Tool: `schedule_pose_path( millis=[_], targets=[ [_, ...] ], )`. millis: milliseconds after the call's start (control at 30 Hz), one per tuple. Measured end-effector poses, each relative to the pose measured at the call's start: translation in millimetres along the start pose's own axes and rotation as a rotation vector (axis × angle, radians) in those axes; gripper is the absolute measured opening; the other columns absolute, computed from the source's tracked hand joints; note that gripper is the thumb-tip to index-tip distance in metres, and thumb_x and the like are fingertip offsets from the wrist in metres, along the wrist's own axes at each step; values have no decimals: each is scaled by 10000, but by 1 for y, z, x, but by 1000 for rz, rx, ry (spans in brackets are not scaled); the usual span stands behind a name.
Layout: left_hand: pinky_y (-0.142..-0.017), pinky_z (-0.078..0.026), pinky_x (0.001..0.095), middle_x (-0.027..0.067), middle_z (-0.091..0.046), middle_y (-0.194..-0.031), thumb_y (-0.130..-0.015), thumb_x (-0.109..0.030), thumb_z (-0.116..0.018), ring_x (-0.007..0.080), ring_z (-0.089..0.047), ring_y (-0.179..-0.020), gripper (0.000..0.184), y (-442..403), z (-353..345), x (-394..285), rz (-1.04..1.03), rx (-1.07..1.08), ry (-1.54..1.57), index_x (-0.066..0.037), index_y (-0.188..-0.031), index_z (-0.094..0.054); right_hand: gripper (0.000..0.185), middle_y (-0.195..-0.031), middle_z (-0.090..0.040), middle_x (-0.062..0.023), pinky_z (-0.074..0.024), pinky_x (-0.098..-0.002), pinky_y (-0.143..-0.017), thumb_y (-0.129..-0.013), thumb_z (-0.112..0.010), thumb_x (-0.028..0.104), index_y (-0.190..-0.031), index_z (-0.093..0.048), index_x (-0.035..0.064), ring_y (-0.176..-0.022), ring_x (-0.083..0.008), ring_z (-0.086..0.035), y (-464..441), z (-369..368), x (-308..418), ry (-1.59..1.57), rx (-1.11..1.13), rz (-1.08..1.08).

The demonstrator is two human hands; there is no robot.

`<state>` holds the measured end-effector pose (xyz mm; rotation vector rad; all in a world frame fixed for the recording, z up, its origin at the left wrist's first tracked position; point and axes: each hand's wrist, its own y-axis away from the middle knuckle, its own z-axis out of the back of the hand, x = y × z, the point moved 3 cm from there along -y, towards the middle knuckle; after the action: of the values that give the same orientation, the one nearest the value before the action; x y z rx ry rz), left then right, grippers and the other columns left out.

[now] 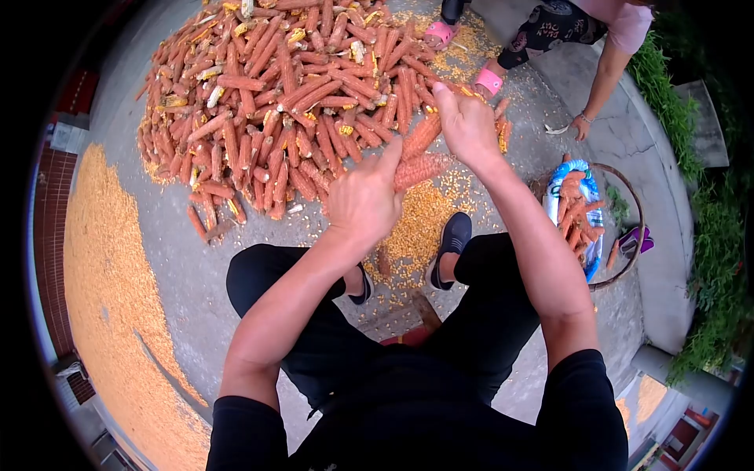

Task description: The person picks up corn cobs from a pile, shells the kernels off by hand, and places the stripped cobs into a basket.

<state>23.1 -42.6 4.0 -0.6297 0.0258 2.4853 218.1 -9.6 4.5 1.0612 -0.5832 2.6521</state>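
Note:
My left hand is closed around one end of a reddish corncob, which sticks out to the right. My right hand is wrapped round a second corncob, slanting down and left towards the first. Both cobs look mostly bare of kernels, and they are close together; I cannot tell whether they touch. Most of my fingers are hidden behind the hands. Beneath them, loose yellow kernels lie on the concrete between my shoes.
A large heap of corncobs lies ahead, some with kernels still on. Kernels spread widely at left. On the right stands a hooped basket with a blue-and-white lining and cobs inside. Another person's hand reaches to the ground nearby.

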Motion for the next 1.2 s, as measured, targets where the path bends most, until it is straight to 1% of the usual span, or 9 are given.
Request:
schedule_pose_path(
  millis=[167, 267, 367, 533, 733, 833, 933, 1067, 1200],
  targets=[
    [-755, -566, 460, 231, -708, -1009, -744, -144, -818, 358, -724, -853, 665, -5, 4, -3, 53, 61, 125, -28, -1346, -562, 636, -561, -512, -222, -419, -477, -592, -1051, -466, 430, -677, -574, -73, -548, -275, -545, 1, 2, 2, -98, 7, -93],
    [-734, -568, 414, 168, -721, -965, -775, -149, -814, 247, -727, -812, 620, -4, -9, 6, -66, 16, 502, 26, -1315, -566, 606, -547, -484, -145, -396, -436, -562, -1072, -449, 389, -673, -547, -56, -552, -191, -494, 4, 2, 1, -152, -10, -32],
    [-713, -569, 365, 102, -704, -917, -808, -151, -801, 175, -699, -794, 588, -2, -12, 15, 127, 291, 975, 49, -1305, -559, 576, -561, -477, -56, -369, -389, -526, -1091, -425, 360, -672, -535, -19, -551, -139, -444, 8, 3, -3, -296, -32, 46],
    [-636, -577, 348, 89, -662, -830, -807, -136, -783, 189, -680, -721, 628, -4, 4, 11, 220, 482, 1362, 10, -1360, -523, 467, -636, -503, 23, -318, -288, -474, -1098, -423, 343, -773, -576, 44, -548, -61, -410, 9, -4, -7, -561, -12, 38],
    [-557, -560, 362, 131, -639, -755, -815, -178, -734, 229, -656, -614, 707, -6, 11, 9, 238, 644, 1635, 13, -1432, -445, 420, -640, -517, 10, -329, -263, -439, -1082, -468, 352, -831, -594, 40, -509, -69, -456, 14, -11, -4, -1111, 153, -211],
    [-557, -560, 360, 138, -640, -744, -816, -184, -730, 236, -657, -604, 725, -7, 11, 6, 227, 618, 1615, 13, -1447, -432, 448, -627, -500, 9, -325, -263, -420, -1078, -459, 400, -861, -610, 39, -491, -76, -457, 13, -9, -1, -1121, 156, -335],
    [-567, -563, 360, 144, -648, -767, -817, -181, -728, 239, -658, -597, 730, -6, 7, 4, 235, 622, 1573, 9, -1454, -426, 473, -638, -513, 11, -344, -252, -453, -1073, -461, 432, -864, -623, 40, -510, -80, -461, 15, 5, 12, -787, 200, -248],
    [-653, -582, 355, 142, -684, -875, -828, -173, -761, 222, -688, -687, 680, -5, 7, 1, 239, 673, 1643, 1, -1420, -474, 448, -632, -526, -37, -407, -339, -533, -1036, -555, 393, -800, -606, 16, -560, -146, -489, 13, 5, 12, -599, 82, 73],
    [-795, -576, 342, 116, -710, -1009, -809, -171, -836, 194, -706, -871, 614, -6, -19, 6, 206, 257, 1132, 24, -1326, -568, 432, -644, -546, -148, -439, -424, -560, -969, -642, 347, -727, -564, -1, -566, -280, -547, 7, 18, 15, -169, -149, 205]
  ],
)
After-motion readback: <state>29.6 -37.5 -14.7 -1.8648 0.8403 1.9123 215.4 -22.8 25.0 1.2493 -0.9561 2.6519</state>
